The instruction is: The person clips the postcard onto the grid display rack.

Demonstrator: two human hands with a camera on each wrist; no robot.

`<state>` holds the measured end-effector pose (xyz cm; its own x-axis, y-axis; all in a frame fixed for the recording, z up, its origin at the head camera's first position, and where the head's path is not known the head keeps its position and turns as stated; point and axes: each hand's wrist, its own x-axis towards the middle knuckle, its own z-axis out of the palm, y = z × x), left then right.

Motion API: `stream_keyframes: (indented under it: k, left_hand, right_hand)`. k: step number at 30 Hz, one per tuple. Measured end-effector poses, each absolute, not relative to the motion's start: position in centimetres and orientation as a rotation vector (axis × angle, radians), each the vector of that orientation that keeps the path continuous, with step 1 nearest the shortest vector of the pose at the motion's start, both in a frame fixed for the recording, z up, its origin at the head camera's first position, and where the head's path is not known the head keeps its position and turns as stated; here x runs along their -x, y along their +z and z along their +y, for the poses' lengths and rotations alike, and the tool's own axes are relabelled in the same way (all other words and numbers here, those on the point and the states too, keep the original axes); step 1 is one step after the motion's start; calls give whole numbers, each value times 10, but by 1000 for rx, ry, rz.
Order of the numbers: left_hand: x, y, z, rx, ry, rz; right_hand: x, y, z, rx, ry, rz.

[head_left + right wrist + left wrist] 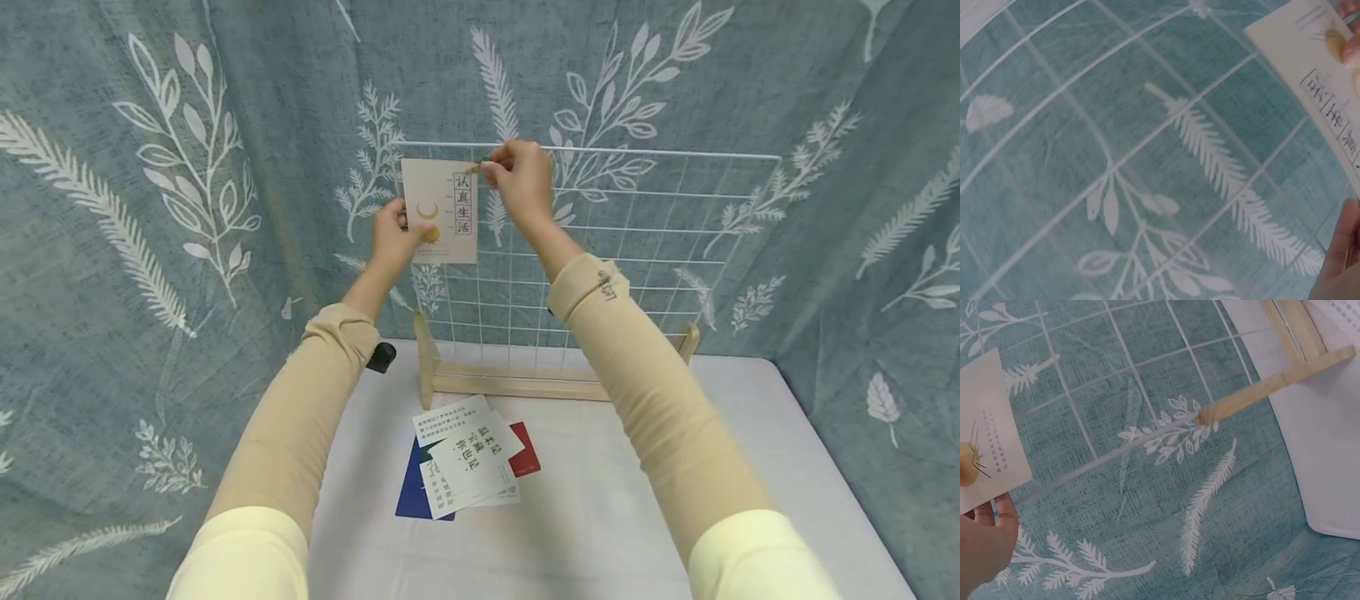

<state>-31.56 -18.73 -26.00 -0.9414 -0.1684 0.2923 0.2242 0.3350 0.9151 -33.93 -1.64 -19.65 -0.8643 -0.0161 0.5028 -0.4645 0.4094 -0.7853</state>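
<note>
Closest to me are the person's sleeves [240, 550], pale yellow at the near end and tan further along, both arms stretched toward the far side. The left hand [395, 237] grips a cream card [431, 196] by its left side, the thumb laid over the front near a golden disc and the fingers behind. The right hand [522, 179] pinches a small wood-coloured peg [474, 167] with a touch of green, right at the card's upper right corner. I can't tell whether the peg bites the card.

The card is held upright before the upper left corner of a white wire grid [622, 258]; whether it touches the wires, I can't make out. A pale wooden base [517, 385] carries the grid on the far part of a white table [600, 533]. Nearer than the base, left of the table's middle, lies an overlapping pile of cards [480, 454], with blue showing left and red right. Behind everything hangs a blue-green cloth [300, 100] printed with white leaves.
</note>
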Motion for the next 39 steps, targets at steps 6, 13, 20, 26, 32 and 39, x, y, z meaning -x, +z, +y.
stream_keyframes:
  k: [6,13,20,26,32,39]
  left_hand:
    - [315,-259,-182,33,-1547,-2292]
    - [314,-261,-181,30,-1472,-2324]
    - [313,-262,-183,61,-1478,-2330]
    - [312,-263,-184,-5,-1441,-2340]
    - [309,-262,-179,-71,-1396,-2346]
    - [309,-266,-177,-78,-1457,-2288]
  right_hand:
    - [341,-198,-22,-388,1561,-2187]
    - [340,-201,-26,-355,1619,-2153]
    - [340,-203,-25,-360,1581,-2176]
    - [337,-202,-22,-378,1558,-2191]
    - [334,-201,-15,-374,1576,-2178]
    - [333,-204,-5,-368,1518,-2194]
